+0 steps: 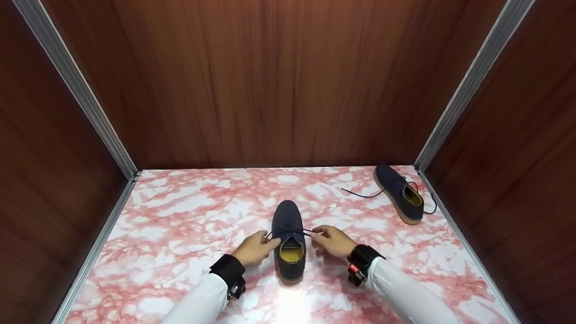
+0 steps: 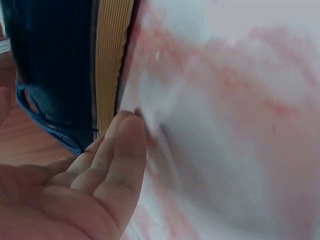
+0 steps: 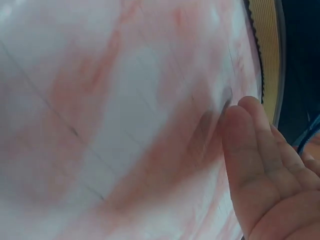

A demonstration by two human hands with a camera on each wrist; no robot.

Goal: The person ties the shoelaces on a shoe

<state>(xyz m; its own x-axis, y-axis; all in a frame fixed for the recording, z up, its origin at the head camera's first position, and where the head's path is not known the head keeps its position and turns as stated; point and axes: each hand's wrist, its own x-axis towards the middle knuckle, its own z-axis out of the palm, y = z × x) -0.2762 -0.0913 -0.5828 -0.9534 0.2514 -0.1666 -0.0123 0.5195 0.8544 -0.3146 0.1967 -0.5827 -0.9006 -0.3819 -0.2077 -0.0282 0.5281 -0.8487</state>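
Observation:
A dark navy lace-up shoe (image 1: 286,215) with a yellow lining stands upright at mid-table, toe pointing away from me. Its thin dark shoelace (image 1: 304,231) stretches out to both sides. On the left, my left hand (image 1: 254,248) pinches the lace close against the shoe's side. Opposite it, my right hand (image 1: 334,240) pinches the lace a little away from the shoe. The left wrist view shows the shoe's tan ribbed sole (image 2: 113,60) beside my left fingers (image 2: 131,137). From the right wrist, the sole edge (image 3: 270,55) appears past my right fingers (image 3: 239,132); the thumb's hold is hidden there.
A matching shoe (image 1: 392,185) lies angled at the back right, its loose lace (image 1: 360,195) trailing over the red-and-white marbled table (image 1: 189,229). Brown wood-look panels (image 1: 274,85) with grey metal corner strips enclose the back and both sides.

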